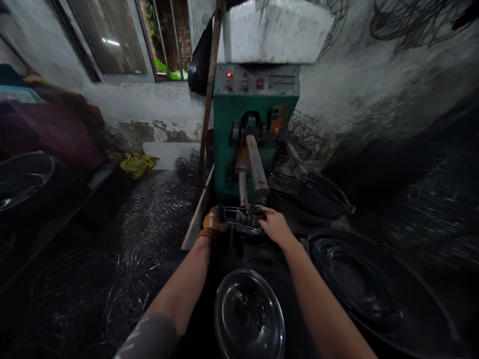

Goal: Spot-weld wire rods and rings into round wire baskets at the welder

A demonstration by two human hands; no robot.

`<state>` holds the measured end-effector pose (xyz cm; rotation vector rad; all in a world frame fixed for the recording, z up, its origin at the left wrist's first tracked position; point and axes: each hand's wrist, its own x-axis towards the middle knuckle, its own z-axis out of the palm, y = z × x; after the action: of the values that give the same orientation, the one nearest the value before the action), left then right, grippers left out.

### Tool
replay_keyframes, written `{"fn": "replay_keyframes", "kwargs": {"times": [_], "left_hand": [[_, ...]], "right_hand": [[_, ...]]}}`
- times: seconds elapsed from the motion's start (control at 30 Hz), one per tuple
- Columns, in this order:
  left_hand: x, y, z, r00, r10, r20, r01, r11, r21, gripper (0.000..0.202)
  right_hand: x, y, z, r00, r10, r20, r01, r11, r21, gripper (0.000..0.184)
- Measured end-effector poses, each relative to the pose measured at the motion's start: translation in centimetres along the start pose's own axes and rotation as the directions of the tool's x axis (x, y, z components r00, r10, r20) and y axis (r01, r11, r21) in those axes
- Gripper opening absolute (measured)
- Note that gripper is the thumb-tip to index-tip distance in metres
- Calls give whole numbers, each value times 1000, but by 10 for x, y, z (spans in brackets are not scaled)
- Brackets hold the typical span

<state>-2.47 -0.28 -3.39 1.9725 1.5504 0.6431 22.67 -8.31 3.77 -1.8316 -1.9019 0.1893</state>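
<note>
A small wire basket frame (241, 221) sits under the two metal arms (256, 172) of a green welding machine (254, 119). My left hand (212, 221), in an orange-brown glove, grips the frame's left side. My right hand (275, 225), bare, holds its right side. The lower arm's tip meets the wires between my hands. A red lamp (229, 75) glows on the machine's control panel.
A shiny metal bowl (249, 314) lies below my forearms. Heaps of wire frames (149, 219) fill the left floor; coils of wire rings (348, 279) lie in a tub at right. A wooden pole (209, 99) leans by the machine. A yellow cloth (136, 163) lies near the wall.
</note>
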Motion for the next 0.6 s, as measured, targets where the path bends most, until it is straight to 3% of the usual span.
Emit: {"fn": "replay_keyframes", "kwargs": {"times": [0.13,0.23,0.3,0.47,0.6], "left_hand": [[-20,7,-11,972,210,-109,-198,974,114,102],[-30,21,-7,859,464,-214,-423,881,211,97],[-31,30,0,798,555,-234,-501,828,253,93],[-19,35,13,764,579,-285,-513,813,275,87],[-12,34,10,790,544,-282,-502,839,212,68]], "right_hand": [[-26,49,5,979,110,-173,-72,975,210,40],[-36,70,16,969,190,-156,-148,958,247,44],[-33,74,26,968,229,-103,-191,939,286,41],[-20,81,32,953,302,-24,-274,894,353,28],[-19,84,25,964,265,-34,-239,912,334,26]]}}
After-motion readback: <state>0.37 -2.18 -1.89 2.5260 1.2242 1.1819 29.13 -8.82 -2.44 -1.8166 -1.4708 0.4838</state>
